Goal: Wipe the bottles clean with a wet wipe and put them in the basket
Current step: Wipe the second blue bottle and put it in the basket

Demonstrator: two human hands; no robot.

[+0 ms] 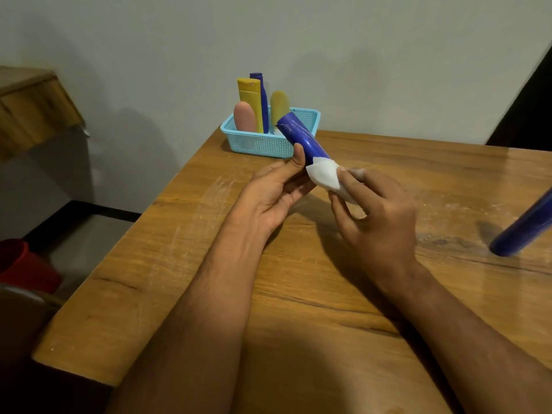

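Observation:
My left hand [277, 189] grips a dark blue bottle [301, 135] that tilts up and away toward the basket. My right hand [376, 213] pinches a white wet wipe [324, 176] pressed against the bottle's lower end. The light blue mesh basket [260, 143] stands at the table's far edge against the wall. It holds a pink bottle [244, 116], a yellow bottle [250, 100], a slim blue bottle [263, 97] and a pale yellow bottle [280, 107], all upright. A second dark blue bottle [522, 228] stands on the table at the right edge of view.
The wooden table [209, 264] shows pale dusty streaks left of my hands and on the right. A wooden cabinet [33, 109] stands at the far left, and a red container [24, 264] sits on the floor beside the table's left edge.

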